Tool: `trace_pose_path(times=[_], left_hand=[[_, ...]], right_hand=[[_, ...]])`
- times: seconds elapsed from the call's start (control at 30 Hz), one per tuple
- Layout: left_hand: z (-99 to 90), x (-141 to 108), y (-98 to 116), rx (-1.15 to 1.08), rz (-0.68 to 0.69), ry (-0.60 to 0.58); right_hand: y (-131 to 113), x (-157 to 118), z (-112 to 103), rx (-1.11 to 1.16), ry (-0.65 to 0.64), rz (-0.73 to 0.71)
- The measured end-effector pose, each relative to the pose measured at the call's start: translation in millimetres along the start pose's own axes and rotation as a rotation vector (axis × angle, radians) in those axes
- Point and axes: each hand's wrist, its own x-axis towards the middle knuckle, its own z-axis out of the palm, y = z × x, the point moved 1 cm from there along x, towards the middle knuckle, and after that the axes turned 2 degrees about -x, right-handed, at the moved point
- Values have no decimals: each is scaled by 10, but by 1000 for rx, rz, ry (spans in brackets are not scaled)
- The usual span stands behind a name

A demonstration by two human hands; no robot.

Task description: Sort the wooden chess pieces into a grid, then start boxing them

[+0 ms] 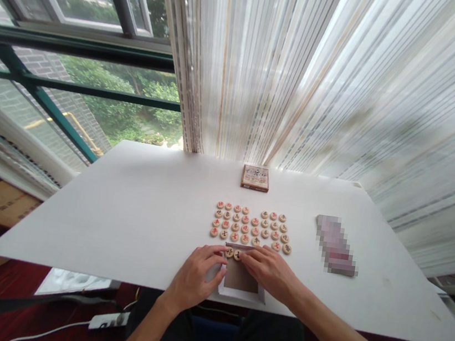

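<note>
A shallow open box (240,293) with a brown bottom and pale walls lies at the table's near edge. Two round wooden xiangqi pieces with black characters rest side by side at its far left: one piece (229,252) in the corner, another piece (237,254) beside it. My left hand (197,271) is at the box's left wall, thumb and fingers apart, index fingertip at the corner piece. My right hand (271,268) reaches over the right wall, its fingers closed together with the tips on the second piece. Those fingers hide part of the box's far side.
Beyond the box, several red and black xiangqi pieces (245,229) lie in rough rows on the white table (122,207). A printed box (255,178) sits farther back. A blurred pinkish item (335,245) lies at right. String curtains (245,66) hang along the far edge.
</note>
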Motion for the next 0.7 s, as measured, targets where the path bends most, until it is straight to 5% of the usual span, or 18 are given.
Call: trace_pose_path(times=[0.7], left_hand=[[15,-4,-19,11,15,3]], right_hand=[[-103,-18,77,-27,63,-52]])
